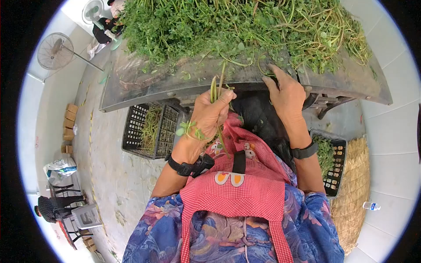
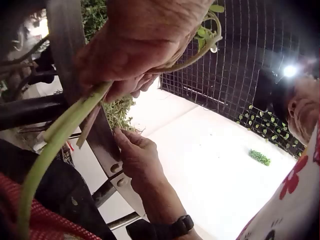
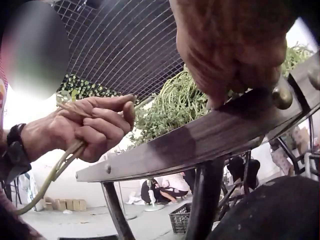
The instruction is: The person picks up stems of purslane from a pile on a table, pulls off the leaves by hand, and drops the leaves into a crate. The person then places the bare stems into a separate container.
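In the head view my left hand (image 1: 210,109) grips a few long green plant stems (image 1: 213,90) in front of the table edge, fingers curled round them. A leafy sprig (image 1: 191,130) hangs over that wrist. The left wrist view shows a thick pale-green stem (image 2: 55,140) running down out of the fist. My right hand (image 1: 287,94) reaches over the table's front edge, thumb and forefinger apart beside a thin stem at the border of the greens. A large heap of leafy greens (image 1: 197,30) lies on the dark table (image 1: 144,90).
Beneath the table stand black crates, one at left (image 1: 138,131) with stems inside, another at right (image 1: 337,162) with greens. A woven straw mat (image 1: 353,184) lies at right near a water bottle (image 1: 371,205). Fans (image 1: 55,50) and other people are at far left.
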The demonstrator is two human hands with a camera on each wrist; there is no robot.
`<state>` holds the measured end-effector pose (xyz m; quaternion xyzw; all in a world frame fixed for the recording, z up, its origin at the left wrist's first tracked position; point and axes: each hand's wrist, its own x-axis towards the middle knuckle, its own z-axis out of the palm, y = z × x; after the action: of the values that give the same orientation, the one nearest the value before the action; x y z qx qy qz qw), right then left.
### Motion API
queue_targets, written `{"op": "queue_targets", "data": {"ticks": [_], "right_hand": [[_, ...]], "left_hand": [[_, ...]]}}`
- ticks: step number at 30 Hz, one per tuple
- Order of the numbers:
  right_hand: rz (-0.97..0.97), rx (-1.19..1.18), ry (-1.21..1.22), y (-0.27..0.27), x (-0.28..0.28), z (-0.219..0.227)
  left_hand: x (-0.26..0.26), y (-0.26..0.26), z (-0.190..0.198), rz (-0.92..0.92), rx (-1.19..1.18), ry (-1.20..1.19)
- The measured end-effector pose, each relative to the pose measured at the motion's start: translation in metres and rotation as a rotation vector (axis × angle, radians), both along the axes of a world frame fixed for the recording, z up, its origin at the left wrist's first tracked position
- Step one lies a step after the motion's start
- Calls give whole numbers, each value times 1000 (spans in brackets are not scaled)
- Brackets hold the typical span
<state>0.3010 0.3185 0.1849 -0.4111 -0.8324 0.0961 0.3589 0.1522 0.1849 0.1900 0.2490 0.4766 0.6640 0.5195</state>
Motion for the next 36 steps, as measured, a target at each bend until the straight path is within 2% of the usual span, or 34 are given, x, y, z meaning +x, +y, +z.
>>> {"op": "queue_targets", "data": {"ticks": [4, 6, 7, 9, 10, 12, 13, 16, 17, 19, 21, 23, 25, 29, 31, 34, 36], "right_hand": [[-25, -32, -137, 3, 0, -1], [31, 58, 36, 4, 1, -6], [38, 54, 31, 0, 5, -5], [255, -232, 380, -21, 15, 2], [272, -439, 399, -37, 20, 10], [322, -499, 369, -52, 36, -5], [353, -561, 349, -62, 41, -12], [440, -753, 475, -73, 60, -18], [444, -752, 475, -77, 61, -17], [412, -921, 485, -83, 64, -16], [431, -802, 505, -91, 57, -14], [504, -1113, 687, -95, 53, -4], [488, -1068, 678, -94, 53, 1], [561, -1049, 591, -80, 58, -11], [576, -638, 520, -79, 51, -19], [568, -741, 461, -69, 58, -23], [578, -728, 459, -64, 61, -27]], "left_hand": [[-2, -1, 0, 28, -39, -40], [0, -1, 1, 23, -32, -65], [2, -1, 2, 23, -24, -90], [19, -3, 8, -7, -48, -82], [28, -4, 7, -54, -57, -60], [39, 5, 0, -108, -140, -70], [44, -1, 1, -199, 3, -60], [49, -10, 2, -161, -20, -35], [49, -13, 1, -145, -3, -6], [43, -17, -2, -145, 20, 34], [39, -24, 3, -168, 52, 6], [35, -27, 3, -187, 91, -32], [33, -29, 8, -247, 98, -97], [39, -21, 12, -247, 47, -45], [41, -14, 11, -248, 23, -22], [47, -7, 9, -225, -12, 30], [51, -4, 10, -198, -12, 84]]}}
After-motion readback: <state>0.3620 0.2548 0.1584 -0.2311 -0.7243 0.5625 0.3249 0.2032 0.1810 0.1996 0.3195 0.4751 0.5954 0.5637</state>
